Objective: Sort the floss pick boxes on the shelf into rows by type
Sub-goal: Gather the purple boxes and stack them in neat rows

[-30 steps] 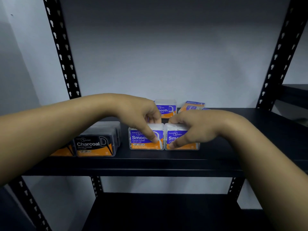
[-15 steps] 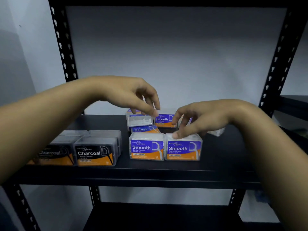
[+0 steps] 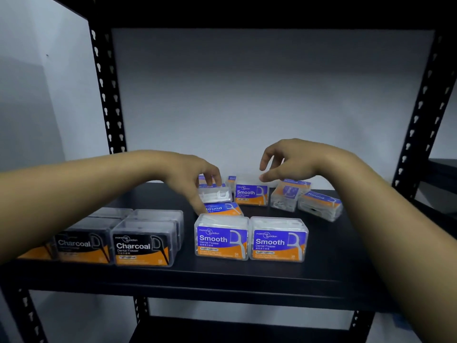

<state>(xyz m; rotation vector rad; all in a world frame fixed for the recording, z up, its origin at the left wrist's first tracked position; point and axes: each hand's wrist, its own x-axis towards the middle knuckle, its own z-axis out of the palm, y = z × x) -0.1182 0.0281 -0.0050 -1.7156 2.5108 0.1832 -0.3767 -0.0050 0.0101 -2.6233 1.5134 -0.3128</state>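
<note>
A pale wall (image 3: 247, 100) is seen behind a black metal rack with perforated posts (image 3: 105, 95). Its dark shelf (image 3: 222, 276) carries the floss pick boxes: black Charcoal boxes (image 3: 142, 246) are lined up front left, two purple Smooth boxes (image 3: 249, 240) are set side by side just right of them, and loose purple boxes (image 3: 284, 196) are scattered behind. A clear box (image 3: 214, 195) is gripped by the left hand (image 3: 190, 177) fingers. The right hand (image 3: 291, 159) is held above the scattered boxes, fingers loosely spread, nothing held.
</note>
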